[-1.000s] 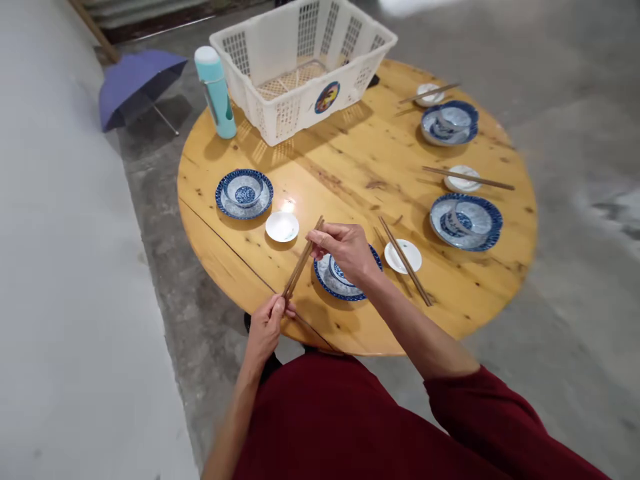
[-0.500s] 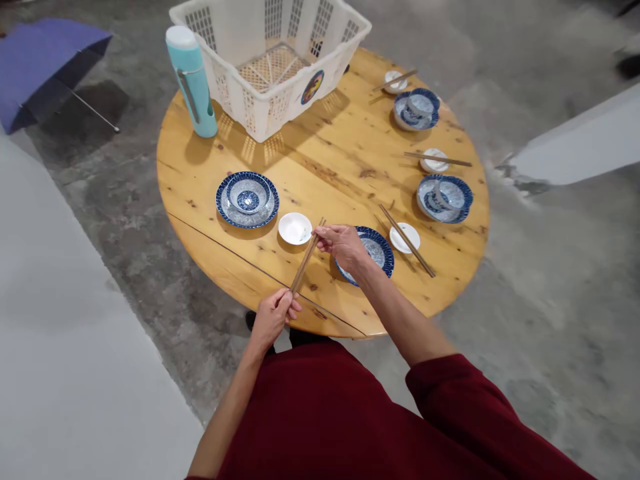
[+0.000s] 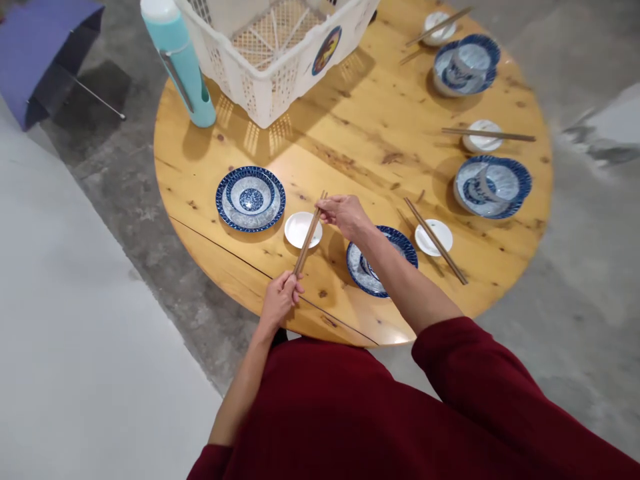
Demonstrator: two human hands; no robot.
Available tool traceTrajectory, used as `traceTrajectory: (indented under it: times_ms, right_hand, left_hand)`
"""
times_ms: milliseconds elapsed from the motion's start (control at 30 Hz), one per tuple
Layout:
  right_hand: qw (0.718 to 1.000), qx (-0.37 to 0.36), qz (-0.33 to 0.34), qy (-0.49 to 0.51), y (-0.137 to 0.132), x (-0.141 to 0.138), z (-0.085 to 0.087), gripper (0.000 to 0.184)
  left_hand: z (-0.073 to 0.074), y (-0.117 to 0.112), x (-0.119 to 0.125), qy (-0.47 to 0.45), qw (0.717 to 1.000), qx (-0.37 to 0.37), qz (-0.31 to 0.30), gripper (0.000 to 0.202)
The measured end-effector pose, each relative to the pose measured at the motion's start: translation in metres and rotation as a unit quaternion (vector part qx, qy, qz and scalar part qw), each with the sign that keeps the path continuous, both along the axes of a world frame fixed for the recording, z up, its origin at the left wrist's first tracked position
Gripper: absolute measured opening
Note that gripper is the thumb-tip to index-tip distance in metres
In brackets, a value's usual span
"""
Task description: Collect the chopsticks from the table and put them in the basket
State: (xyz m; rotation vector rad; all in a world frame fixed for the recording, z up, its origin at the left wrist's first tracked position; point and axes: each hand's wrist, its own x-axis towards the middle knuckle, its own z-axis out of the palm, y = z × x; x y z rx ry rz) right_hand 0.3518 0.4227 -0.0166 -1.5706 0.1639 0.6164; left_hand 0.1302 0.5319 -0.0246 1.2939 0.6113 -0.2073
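My left hand (image 3: pixel 281 298) is closed on the near end of a pair of wooden chopsticks (image 3: pixel 309 238). At their far end, my right hand (image 3: pixel 341 215) pinches the same pair. The chopsticks cross over a small white dish (image 3: pixel 299 231); whether they touch it I cannot tell. Left of that dish, a blue-and-white bowl (image 3: pixel 251 199) sits on a patterned plate (image 3: pixel 230 217). Beneath my right forearm, another blue-rimmed plate (image 3: pixel 359 273) with a bowl is partly hidden. To its right, chopsticks (image 3: pixel 445 253) lie across a white dish (image 3: pixel 427 245).
A white plastic basket (image 3: pixel 295 90) and a turquoise flask (image 3: pixel 186 73) stand on the round wooden table (image 3: pixel 350 150). Two stacked bowl settings (image 3: pixel 505 190) with dishes and chopsticks line the right side. An open purple umbrella (image 3: pixel 45 50) is on the floor at left.
Both hands have carried the chopsticks from beside the small white dish to above it. The view has shifted, so the table appears larger.
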Motion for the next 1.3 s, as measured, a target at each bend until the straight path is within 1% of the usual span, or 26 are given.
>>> traceTrajectory:
  times_ms: [167,267,400,533,667,833,1033,1167,1300]
  right_hand:
    - [0.999,-0.011,0.026,-0.019,0.005,0.026,-0.018,0.031]
    - [0.999,-0.014,0.032,-0.013,0.007,0.036,-0.028,0.026]
    - [0.999,-0.033,0.033,0.0,0.01,0.042,-0.04,0.02]
    - [0.998,-0.046,0.03,0.016,0.01,0.042,-0.047,0.018]
    - [0.999,-0.029,0.031,0.025,0.009,0.042,-0.047,0.018]
    - [0.998,-0.046,0.025,0.032,0.013,0.041,-0.043,0.02]
    - [0.998,-0.058,0.02,0.029,0.016,0.039,-0.039,0.019]
    - [0.998,-0.056,0.02,0.02,0.016,0.038,-0.04,0.024]
    - [0.998,-0.052,0.015,0.021,0.015,0.038,-0.041,0.03]
  left_hand:
    - [-0.008,0.002,0.025,0.018,1.0,0.002,0.021,0.028]
    - [-0.011,0.005,0.035,0.033,0.999,0.0,0.03,0.026]
    - [-0.011,0.008,0.04,0.039,0.998,0.005,0.039,0.024]
    - [-0.011,0.008,0.04,0.047,0.998,0.005,0.04,0.025]
    - [-0.011,0.007,0.039,0.049,0.998,0.004,0.035,0.026]
    - [-0.013,0.007,0.04,0.049,0.998,0.005,0.037,0.026]
    - [-0.014,0.008,0.04,0.043,0.998,0.023,0.037,0.03]
    - [-0.012,0.012,0.038,0.047,0.997,0.045,0.031,0.036]
    - [-0.018,0.018,0.031,0.022,0.996,0.086,0.02,0.039]
